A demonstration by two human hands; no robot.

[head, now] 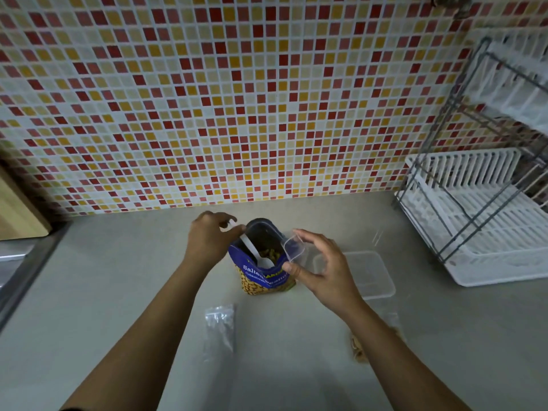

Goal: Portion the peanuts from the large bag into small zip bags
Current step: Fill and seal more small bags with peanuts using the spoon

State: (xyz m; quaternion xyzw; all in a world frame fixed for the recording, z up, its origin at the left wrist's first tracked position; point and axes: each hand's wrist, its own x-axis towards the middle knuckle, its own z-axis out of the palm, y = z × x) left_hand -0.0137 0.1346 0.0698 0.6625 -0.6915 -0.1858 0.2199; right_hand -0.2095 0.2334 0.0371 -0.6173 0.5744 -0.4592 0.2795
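In the head view, the left hand (207,237) is curled around the handle of a white spoon (256,253). The bowl of the spoon is down inside the open large bag (264,277) of peanuts (268,254). This bag stands upright on the grey counter (118,292), near the tiled wall (237,99).

The right hand (323,271) is half closed. Its thumb and fingers pinch a small zip bag (293,247) and hold its mouth open just beside the rim of the large bag.

A clear plastic container (373,277) lies behind the right hand and is partly covered by it. Flat empty zip bags (220,324) lie between the forearms. A white dish rack (474,221) stands far to the right.
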